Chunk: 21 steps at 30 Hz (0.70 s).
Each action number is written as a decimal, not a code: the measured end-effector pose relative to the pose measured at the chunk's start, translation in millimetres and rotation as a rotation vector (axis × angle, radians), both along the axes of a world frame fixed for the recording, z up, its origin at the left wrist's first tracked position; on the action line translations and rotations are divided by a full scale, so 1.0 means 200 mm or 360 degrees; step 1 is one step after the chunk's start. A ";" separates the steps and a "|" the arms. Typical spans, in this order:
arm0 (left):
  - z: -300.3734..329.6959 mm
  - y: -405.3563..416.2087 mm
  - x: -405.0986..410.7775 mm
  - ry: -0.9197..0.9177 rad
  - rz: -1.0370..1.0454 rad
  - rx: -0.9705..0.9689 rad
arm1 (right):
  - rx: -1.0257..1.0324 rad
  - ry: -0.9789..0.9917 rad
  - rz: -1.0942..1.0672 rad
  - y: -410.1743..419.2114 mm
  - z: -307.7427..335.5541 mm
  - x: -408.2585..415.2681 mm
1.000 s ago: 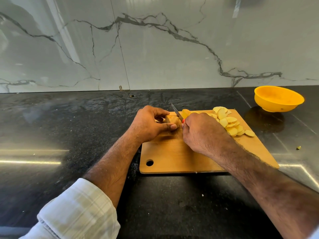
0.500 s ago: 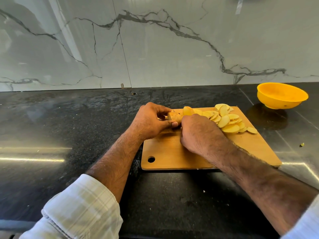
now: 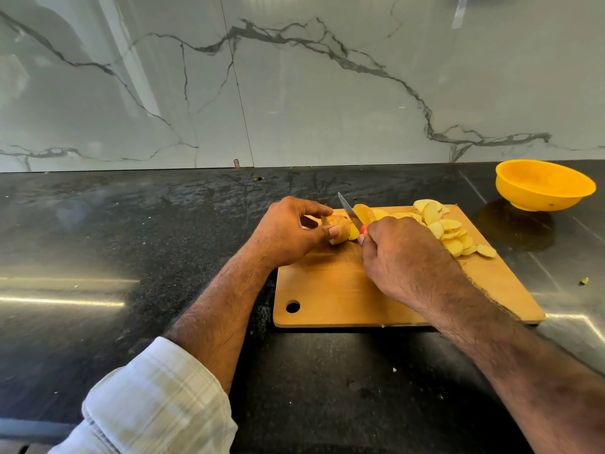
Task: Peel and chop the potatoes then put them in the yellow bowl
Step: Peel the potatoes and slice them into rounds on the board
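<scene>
1. The potato (image 3: pixel 337 229), a short stub with brown skin on its end, lay near the back left edge of the cutting board (image 3: pixel 343 290); the left hand (image 3: pixel 291 232) pinched it between thumb and curled fingers, seemingly to hold it firm and keep the fingertips back from the edge.
2. The knife (image 3: pixel 349 209) stood just beside the cut face, blade angled up and away with its tip above the board; the right hand (image 3: pixel 406 260) was closed round the handle (only a bit of red showed at the fingers), a grip that probably gave control for thin cuts.
3. A fresh slice stood against the blade's right side; the pile of slices (image 3: pixel 448 232) spread toward the board's back right corner, likely pushed aside to leave room for cutting.
4. The yellow bowl (image 3: pixel 543 186) sat well apart on the dark counter (image 3: pixel 131 250), to the right of the board and near the marble wall; nothing showed inside it, so I judged the chopping nearly done and the transfer not yet begun.
</scene>
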<state>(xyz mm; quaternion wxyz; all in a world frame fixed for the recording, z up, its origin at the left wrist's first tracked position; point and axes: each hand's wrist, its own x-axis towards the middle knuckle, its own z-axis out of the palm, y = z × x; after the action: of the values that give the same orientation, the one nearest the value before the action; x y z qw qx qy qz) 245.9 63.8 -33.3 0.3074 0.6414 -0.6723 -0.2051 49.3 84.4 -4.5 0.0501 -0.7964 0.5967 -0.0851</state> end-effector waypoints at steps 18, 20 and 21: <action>0.01 -0.01 -0.03 -0.0050 0.0076 -0.0022 | 0.0304 0.0113 -0.0023 0.02 0.17 0.14; 0.01 0.00 -0.03 -0.0061 0.0086 -0.0023 | 0.0299 0.0106 -0.0002 0.03 0.15 0.12; 0.01 0.00 -0.04 -0.0076 0.0094 -0.0028 | 0.0292 0.0124 0.0014 0.04 0.13 0.11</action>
<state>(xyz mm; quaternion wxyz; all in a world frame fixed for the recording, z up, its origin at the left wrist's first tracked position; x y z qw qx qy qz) 238.8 62.9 -30.9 0.3027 0.6629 -0.6621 -0.1747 70.3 92.6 20.9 0.1001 -0.7938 0.5998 0.0012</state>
